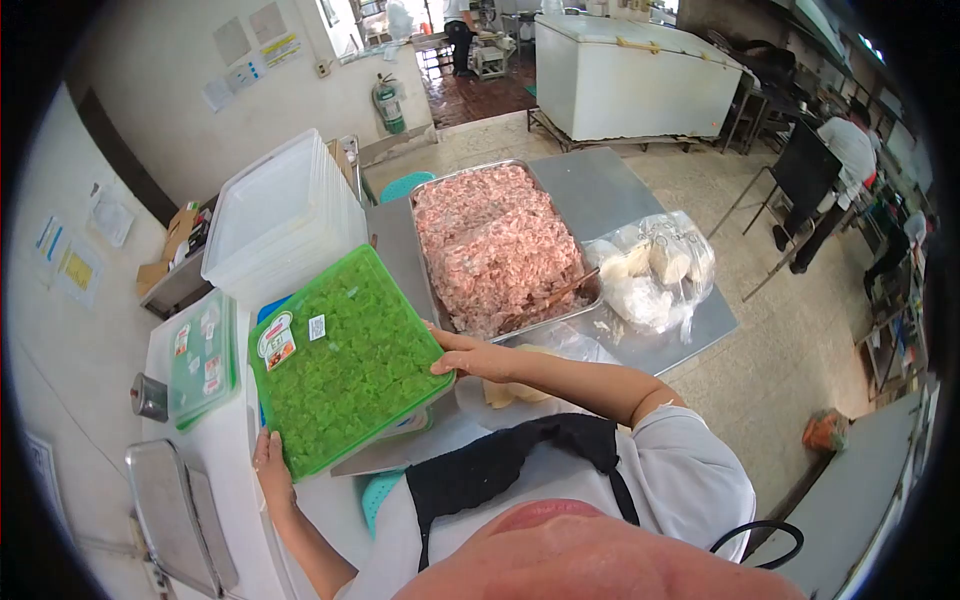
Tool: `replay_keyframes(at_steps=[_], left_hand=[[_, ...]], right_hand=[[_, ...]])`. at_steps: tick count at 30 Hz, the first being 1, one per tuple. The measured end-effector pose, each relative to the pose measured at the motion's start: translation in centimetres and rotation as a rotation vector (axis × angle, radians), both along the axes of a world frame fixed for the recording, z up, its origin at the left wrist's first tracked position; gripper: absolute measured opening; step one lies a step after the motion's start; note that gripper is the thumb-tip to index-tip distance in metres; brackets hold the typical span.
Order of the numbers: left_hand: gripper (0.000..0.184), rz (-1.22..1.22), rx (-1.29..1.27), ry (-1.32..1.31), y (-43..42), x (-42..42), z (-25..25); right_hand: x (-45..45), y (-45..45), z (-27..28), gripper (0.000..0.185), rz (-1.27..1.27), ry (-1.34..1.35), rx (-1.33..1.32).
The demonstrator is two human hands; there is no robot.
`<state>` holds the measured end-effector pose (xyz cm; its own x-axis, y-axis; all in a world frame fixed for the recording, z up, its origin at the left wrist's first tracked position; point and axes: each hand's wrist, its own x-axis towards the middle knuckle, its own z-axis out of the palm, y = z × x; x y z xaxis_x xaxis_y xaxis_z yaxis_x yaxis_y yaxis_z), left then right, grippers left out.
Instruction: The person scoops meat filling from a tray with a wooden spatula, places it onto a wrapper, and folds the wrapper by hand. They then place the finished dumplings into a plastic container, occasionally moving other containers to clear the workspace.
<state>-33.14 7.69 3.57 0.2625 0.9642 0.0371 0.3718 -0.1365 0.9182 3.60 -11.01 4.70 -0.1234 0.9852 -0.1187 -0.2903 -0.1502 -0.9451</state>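
Note:
A flat plastic food container with a green lid [350, 375] is tilted in front of me, with labels on its lid. My left hand [270, 470] grips its near left corner, and my right hand [460, 357] is closed on its right edge. Just beyond my right hand a large metal tray [430, 290] holds a heap of ground meat [500, 250]. A brown stick-like utensil [560, 292] lies in the meat. Clear bags of pale dough balls [665, 260] rest right of the tray. Under my right forearm, more pale dough [515, 392] lies partly covered by plastic.
A tall stack of translucent containers [285, 210] stands at the left. Another green-edged container [203, 355] and a metal cup [150, 397] are beside it. A metal tray [175, 510] is at lower left. Behind are a white chest freezer [630, 85] and people working.

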Motion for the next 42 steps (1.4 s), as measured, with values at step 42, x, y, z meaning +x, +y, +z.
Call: replay_keyframes(at_steps=[42], left_hand=[[0.060, -0.594, -0.319, 0.308, -11.6, 73.2, -9.9]], right_hand=[[63.8, -21.2, -14.7, 0.055, -0.726, -0.429, -0.106]])
